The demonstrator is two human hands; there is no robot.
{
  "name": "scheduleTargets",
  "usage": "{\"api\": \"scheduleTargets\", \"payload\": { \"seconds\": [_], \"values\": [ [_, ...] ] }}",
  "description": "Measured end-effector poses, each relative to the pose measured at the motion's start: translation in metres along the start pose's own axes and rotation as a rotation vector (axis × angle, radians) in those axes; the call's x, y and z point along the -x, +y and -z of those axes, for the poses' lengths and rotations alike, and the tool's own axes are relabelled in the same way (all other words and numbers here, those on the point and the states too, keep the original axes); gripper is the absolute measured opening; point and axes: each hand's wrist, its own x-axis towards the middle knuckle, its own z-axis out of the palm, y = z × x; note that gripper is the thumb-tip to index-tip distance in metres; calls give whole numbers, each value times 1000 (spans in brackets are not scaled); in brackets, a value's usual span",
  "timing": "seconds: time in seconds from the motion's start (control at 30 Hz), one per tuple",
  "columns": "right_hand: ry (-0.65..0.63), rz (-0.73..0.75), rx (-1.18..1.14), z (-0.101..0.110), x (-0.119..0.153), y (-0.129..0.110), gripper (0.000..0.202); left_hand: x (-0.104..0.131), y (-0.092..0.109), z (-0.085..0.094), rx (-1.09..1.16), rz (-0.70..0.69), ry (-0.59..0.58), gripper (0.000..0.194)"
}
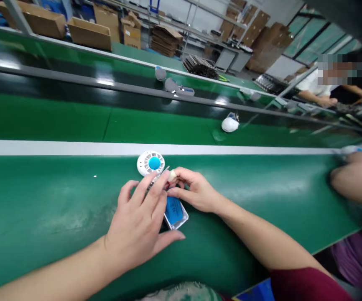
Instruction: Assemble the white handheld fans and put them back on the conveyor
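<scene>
A small white handheld fan (pixel 141 164) lies on the green worktop, its round grille around a bright blue centre. Its open handle (pixel 184 219) shows a blue battery (pixel 174 210) inside. My left hand (pixel 140 221) is spread over the fan's middle, fingertips touching it and thumb stretched away. From the right, my right hand (pixel 195 188) pinches at the same spot, beside a bit of red wire. Something whitish shows at its fingertips; what they hold is hidden. My left fingers cover most of the joint between head and handle.
Beyond the white strip (pixel 74 148) runs a conveyor belt with grey fan parts (pixel 176 87). A white fan part (pixel 230 123) sits on the ledge. At right is another person's arm (pixel 358 179). Cardboard boxes (pixel 90 34) stand behind; a co-worker (pixel 315 90) is far right.
</scene>
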Motion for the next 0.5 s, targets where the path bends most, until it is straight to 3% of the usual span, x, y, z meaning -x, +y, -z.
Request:
{"api": "scheduleTargets", "payload": {
  "seconds": [0.13,0.33,0.5],
  "values": [
    [-51,32,76,2,0,-3,5,3,2,-8,49,-14,31,73],
    [-136,259,426,7,-5,-7,13,6,-3,-9,138,-40,112,83],
    [-72,307,549,3,-6,-4,13,7,-4,-11,174,11,112,87]
  ]
}}
